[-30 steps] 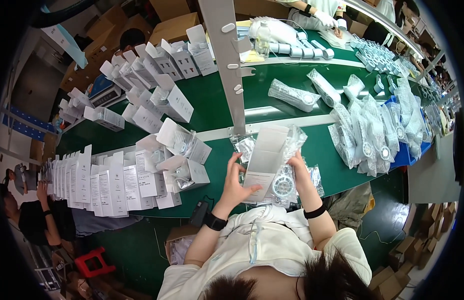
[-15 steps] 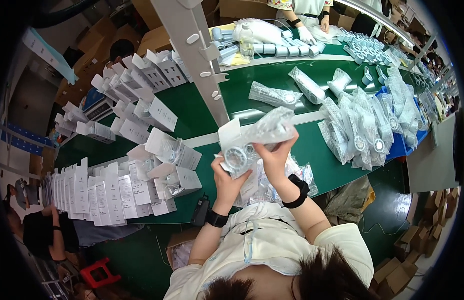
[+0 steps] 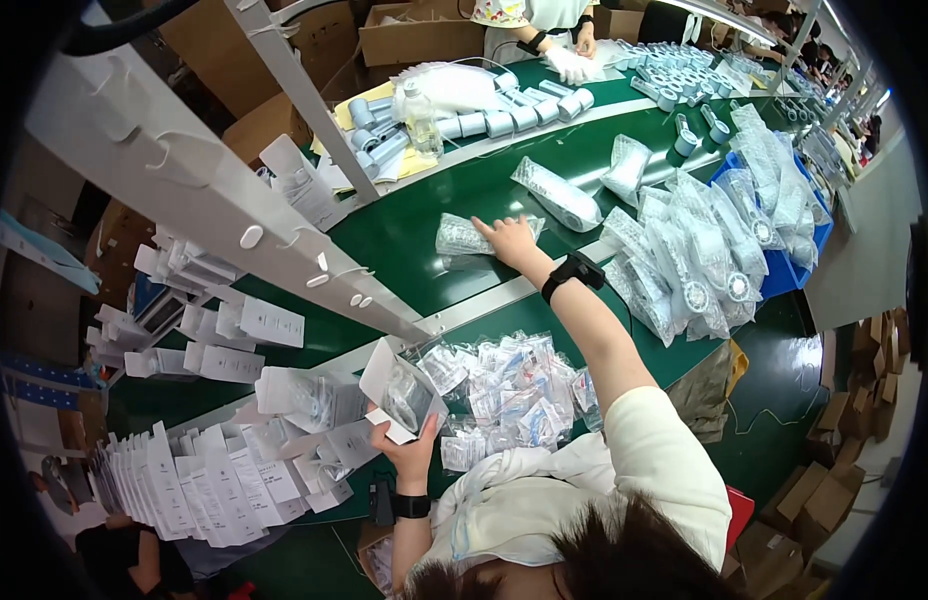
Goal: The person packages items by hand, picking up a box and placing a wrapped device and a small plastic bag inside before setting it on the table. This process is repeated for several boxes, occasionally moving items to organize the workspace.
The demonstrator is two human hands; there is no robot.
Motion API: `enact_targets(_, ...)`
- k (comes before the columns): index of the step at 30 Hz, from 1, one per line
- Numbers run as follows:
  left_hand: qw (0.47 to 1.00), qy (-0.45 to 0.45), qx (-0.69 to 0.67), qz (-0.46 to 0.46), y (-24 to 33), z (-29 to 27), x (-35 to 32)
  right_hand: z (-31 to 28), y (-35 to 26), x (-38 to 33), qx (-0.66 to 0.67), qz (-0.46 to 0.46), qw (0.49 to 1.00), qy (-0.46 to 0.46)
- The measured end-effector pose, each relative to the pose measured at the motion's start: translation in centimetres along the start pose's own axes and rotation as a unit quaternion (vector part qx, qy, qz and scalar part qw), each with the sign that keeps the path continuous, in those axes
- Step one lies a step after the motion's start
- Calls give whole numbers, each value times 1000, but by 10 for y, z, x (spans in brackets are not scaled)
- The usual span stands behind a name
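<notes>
Right hand point(image 3: 511, 243) outstretched over bubble-wrapped package point(image 3: 456, 235), left hand point(image 3: 412, 457) gripping box point(image 3: 381, 372)

open white cardboard box point(image 3: 392, 422): bagged contents point(image 3: 409, 392) partly hidden | clear bubble-wrap packet point(image 3: 458, 236): partly covered by right hand point(image 3: 512, 243) | white-aproned co-worker point(image 3: 556, 18): head beyond top edge

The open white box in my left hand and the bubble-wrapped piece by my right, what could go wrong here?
The white box in your left hand is open, so its contents might slide out if it tips.
Your right hand looks open over the bubble-wrapped piece, not closed around it, so the piece could slip.
Your right forearm stretches close to the small packets and might brush some aside.
</notes>
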State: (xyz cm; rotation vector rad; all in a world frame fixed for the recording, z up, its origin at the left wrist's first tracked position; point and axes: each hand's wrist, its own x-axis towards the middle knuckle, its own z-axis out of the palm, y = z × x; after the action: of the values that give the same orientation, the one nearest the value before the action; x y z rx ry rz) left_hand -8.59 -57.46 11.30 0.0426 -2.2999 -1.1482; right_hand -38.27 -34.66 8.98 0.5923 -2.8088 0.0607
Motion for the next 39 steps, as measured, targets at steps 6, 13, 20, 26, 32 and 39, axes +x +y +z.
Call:
enact_targets(6, 1000, 10, -4, -3, -7, -11, 1, -44, 26, -40, -54, 121, 889, -438)
enact_targets(13, 999, -26, 6, 37, 4, -6, 11, 9, 90, 22, -123, 190, 974, -21)
enact_targets(20, 1000, 7, -6, 18, -5, -14, -4, -43, 97, -38, -152, 205, 947, -193)
enact_targets(26, 1000, -24, -3, 14, 1, -24, -6, -83, 64, -123, -83, 52, 987, -128)
enact_targets(32, 1000, -25, 7, 10, 15, -39, -8, -51, -138, -106, 313, -25, 932, -179)
enact_targets(39, 992, -41, 73, -97, 56, -57, 14, -17, -181, -115, 181, -123, 966, -141)
